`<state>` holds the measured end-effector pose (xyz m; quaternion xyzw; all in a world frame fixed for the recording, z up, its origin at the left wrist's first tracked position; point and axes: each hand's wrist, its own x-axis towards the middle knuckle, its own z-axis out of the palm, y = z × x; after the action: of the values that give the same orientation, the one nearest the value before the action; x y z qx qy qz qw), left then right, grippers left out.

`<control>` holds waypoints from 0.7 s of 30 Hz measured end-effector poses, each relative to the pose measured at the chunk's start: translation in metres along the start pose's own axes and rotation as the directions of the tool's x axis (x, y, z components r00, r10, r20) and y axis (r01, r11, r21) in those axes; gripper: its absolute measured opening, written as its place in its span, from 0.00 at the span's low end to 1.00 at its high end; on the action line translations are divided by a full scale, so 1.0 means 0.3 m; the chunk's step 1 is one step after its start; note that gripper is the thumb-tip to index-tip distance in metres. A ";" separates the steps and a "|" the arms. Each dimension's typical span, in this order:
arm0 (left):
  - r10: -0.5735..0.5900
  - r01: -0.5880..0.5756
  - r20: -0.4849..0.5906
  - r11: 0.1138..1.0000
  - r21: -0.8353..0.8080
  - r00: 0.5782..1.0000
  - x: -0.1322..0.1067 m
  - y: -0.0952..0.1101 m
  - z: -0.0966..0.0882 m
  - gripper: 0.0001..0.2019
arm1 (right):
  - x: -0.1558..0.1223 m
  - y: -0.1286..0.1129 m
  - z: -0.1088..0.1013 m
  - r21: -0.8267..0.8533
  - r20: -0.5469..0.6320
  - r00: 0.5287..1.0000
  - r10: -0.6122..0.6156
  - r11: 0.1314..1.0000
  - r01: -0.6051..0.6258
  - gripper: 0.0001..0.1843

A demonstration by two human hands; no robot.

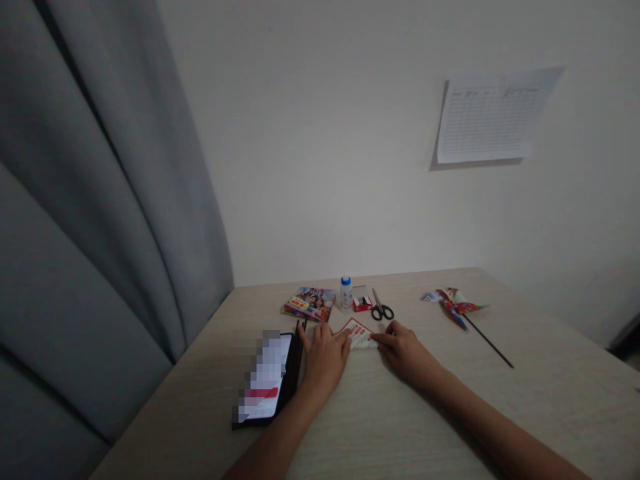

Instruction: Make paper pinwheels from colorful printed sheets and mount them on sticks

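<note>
A small folded paper [361, 339], white with a red edge and red marks, lies on the table between my hands. My left hand [324, 357] is at the paper's left side, its thumb and forefinger closed on that edge while an outer finger sticks out to the left. At the right corner, my right hand [403, 350] pinches the paper with fingers drawn together. The undersides of both hands are hidden. Just beyond the paper are black-handled scissors [383, 312], a small red and white box [363, 304] and a white bottle with a blue cap [346, 295].
A phone [265, 380] in a dark case lies left of my left hand, with thin dark sticks [301, 328] beside it. Behind them is a colourful printed pack [311, 303]. A paper pinwheel [456, 308] on a black stick lies to the right. Grey curtain [115, 167] hangs at left.
</note>
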<state>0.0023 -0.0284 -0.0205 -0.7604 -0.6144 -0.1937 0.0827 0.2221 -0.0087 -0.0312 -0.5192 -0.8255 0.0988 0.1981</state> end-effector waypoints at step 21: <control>-0.025 0.026 -0.008 1.000 0.010 1.000 0.000 -0.003 0.023 0.16 | 0.002 -0.001 0.003 -0.033 0.010 1.000 0.001 0.999 -0.001 0.20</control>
<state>0.0028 -0.0257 -0.0270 -0.7513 -0.6246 -0.1947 0.0863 0.2214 -0.0083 -0.0318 -0.5222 -0.8278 0.0878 0.1852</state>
